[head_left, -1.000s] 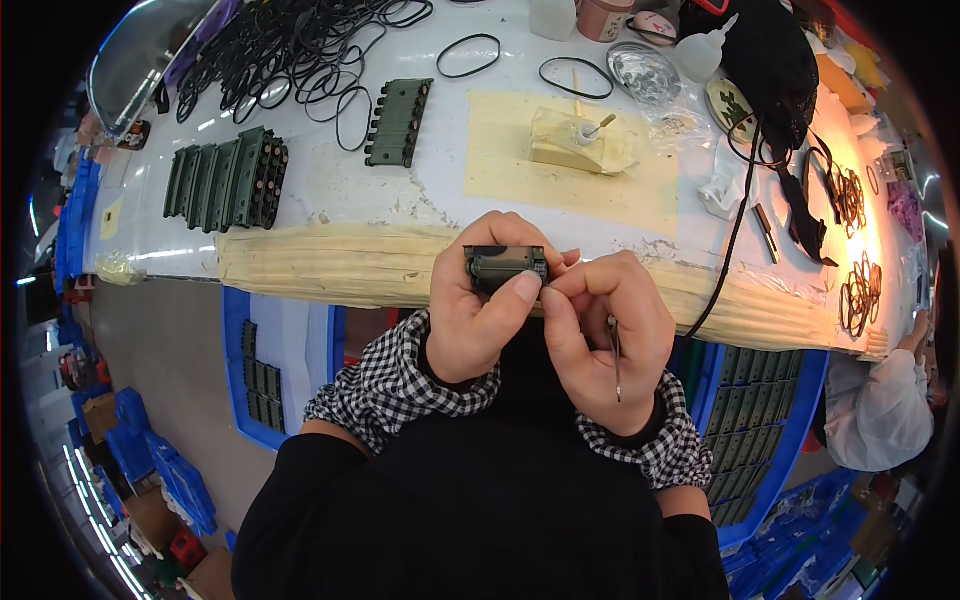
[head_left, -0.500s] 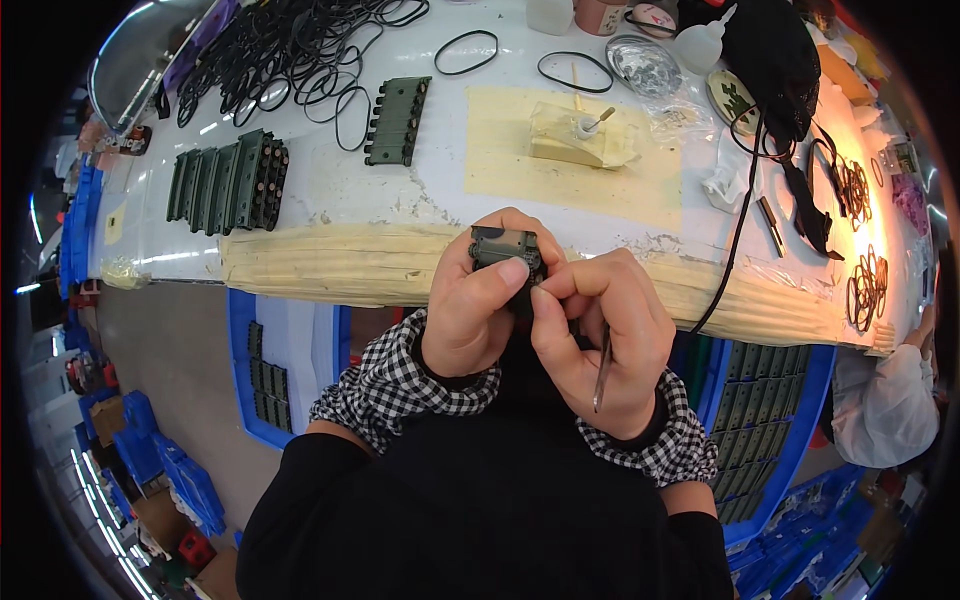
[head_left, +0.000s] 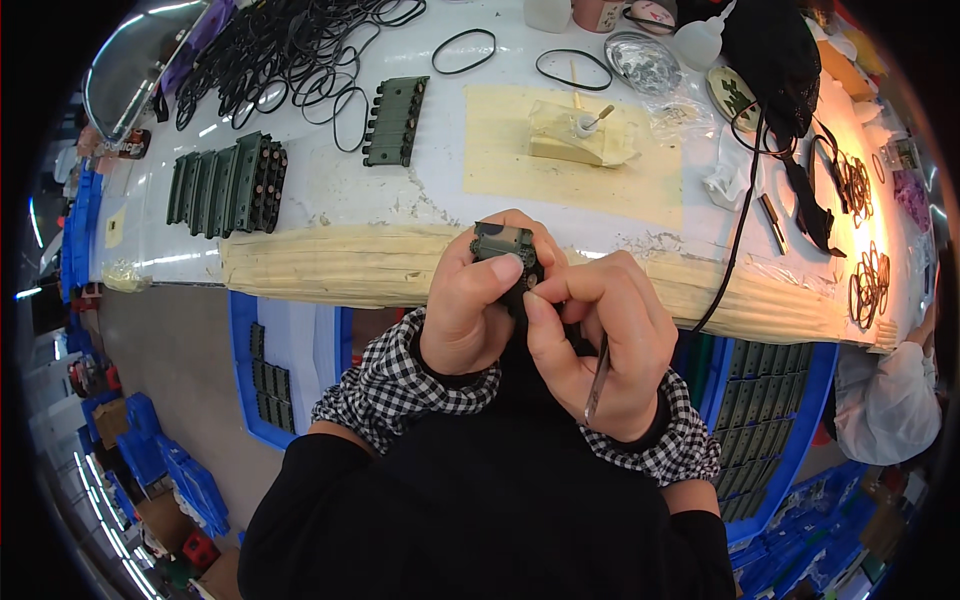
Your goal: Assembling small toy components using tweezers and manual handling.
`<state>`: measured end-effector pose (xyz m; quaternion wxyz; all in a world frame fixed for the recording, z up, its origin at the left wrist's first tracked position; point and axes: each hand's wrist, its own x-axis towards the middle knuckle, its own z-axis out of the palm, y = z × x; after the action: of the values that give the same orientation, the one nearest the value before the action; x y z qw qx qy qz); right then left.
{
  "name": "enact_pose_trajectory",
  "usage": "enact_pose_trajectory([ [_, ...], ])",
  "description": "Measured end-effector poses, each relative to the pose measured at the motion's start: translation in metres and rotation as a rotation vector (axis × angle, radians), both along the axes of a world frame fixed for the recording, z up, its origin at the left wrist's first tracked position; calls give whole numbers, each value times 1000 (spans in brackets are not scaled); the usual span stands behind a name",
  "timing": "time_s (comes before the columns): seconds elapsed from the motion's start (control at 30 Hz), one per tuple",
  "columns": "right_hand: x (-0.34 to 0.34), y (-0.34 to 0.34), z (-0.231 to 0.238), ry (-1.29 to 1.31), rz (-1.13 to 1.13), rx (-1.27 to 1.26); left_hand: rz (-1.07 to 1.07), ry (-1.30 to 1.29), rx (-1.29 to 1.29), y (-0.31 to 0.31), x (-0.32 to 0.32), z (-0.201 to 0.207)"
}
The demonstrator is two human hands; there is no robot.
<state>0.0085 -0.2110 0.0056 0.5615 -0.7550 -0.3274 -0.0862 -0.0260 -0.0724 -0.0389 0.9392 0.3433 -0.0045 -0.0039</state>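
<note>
In my left hand (head_left: 462, 312) is a dark green toy vehicle chassis (head_left: 503, 241) with small wheels along its side, my thumb pressed on its top. My right hand (head_left: 612, 325) pinches thumb and forefinger at the chassis's right side, by the wheels. A thin metal tool (head_left: 597, 382), like tweezers, is tucked in the palm of that hand and points down. Whatever the right fingertips pinch is too small to make out. Beyond my hands, one more green chassis (head_left: 395, 122) lies on the table, and several stand in a row (head_left: 228, 186) at left.
A tangle of black rubber loops (head_left: 285, 55) covers the far left. A small taped block (head_left: 575, 140) holds a cup with a stick. Blue trays (head_left: 240, 370) of green parts sit below the table edge on both sides. A black cord (head_left: 742, 235) hangs over the right edge.
My right fingertips have shifted slightly left along the chassis's side, and the metal tool has tilted a little with that hand. The left hand keeps its hold, with the chassis turned slightly.
</note>
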Motion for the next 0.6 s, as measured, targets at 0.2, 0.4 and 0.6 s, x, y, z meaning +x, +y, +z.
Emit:
enact_pose_trajectory([
  [0.2,5,-23,2,93,25,186,-84,84,-129,-2,2,9],
  [0.4,17,-45,16,58,35,36,-183,71,-395,0,2,-2],
  [0.6,21,-37,29,28,157,-71,-191,137,-386,0,1,-1],
])
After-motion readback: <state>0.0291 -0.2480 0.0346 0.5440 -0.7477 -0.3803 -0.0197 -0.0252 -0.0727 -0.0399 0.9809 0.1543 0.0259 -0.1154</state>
